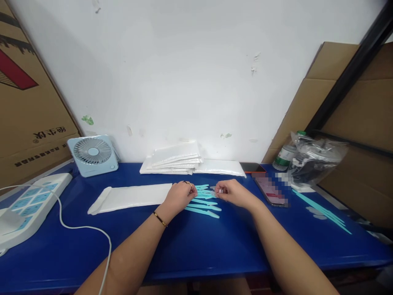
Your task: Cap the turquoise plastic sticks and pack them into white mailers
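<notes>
Several slim turquoise sticks, shaped like eyebrow razors (202, 212), lie fanned out on the blue table, their wider ends toward the right. My left hand (181, 196) is closed over their left part, thumb and fingertips pinching one of them. Facing it, my right hand (232, 192) pinches a small clear piece (213, 192), perhaps a plastic cap, at the tip of the razors. The fingers partly hide this piece. Left of my left hand lies a long white padded pouch (132, 197), its right end beneath or behind the hand.
White pouches (175, 157) are stacked against the wall. More turquoise razors (322, 211) and clear bits (316, 213) lie at right, near a phone (272, 190), a bottle (282, 159) and a plastic bag (316, 159). A fan (93, 155), power strip (35, 205) and white cable (82, 226) occupy the left.
</notes>
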Available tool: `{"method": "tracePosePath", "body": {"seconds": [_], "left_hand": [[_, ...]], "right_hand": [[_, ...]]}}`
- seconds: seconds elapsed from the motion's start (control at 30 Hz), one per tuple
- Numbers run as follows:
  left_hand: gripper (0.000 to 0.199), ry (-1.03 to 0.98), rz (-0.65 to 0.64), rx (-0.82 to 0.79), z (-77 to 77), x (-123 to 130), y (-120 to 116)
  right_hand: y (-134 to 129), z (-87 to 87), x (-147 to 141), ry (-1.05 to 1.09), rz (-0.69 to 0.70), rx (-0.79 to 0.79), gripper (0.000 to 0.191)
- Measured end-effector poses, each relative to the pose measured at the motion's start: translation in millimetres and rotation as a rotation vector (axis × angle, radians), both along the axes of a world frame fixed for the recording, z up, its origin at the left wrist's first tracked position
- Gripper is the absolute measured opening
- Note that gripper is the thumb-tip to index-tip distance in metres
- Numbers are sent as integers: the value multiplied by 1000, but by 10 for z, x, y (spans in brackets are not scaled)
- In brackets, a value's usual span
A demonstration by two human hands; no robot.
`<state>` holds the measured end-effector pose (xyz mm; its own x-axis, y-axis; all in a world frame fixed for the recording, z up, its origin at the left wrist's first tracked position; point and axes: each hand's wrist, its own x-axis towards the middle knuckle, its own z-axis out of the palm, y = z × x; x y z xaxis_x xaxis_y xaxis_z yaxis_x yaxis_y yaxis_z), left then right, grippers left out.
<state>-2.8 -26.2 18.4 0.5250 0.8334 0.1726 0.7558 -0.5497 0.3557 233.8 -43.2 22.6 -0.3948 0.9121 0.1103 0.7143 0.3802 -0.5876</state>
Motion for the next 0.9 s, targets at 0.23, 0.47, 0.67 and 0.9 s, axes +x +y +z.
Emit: {"method": "tracePosePath", "body": {"seconds": [0.23, 0.47, 0.67, 0.9], "left_hand": [[16, 13, -13, 44, 22, 17, -35], [18, 54, 13, 47, 61, -15, -13], [19, 42, -60, 41, 52, 49, -72], [15, 93, -114, -13, 40, 24, -63]], "right_hand": [[-4, 15, -10, 19, 23, -27, 13], [-5, 32, 36, 45, 19, -30, 14], [-46, 29, -101, 87, 60, -69, 16], [-36, 83, 98, -2, 77, -252, 19]]}}
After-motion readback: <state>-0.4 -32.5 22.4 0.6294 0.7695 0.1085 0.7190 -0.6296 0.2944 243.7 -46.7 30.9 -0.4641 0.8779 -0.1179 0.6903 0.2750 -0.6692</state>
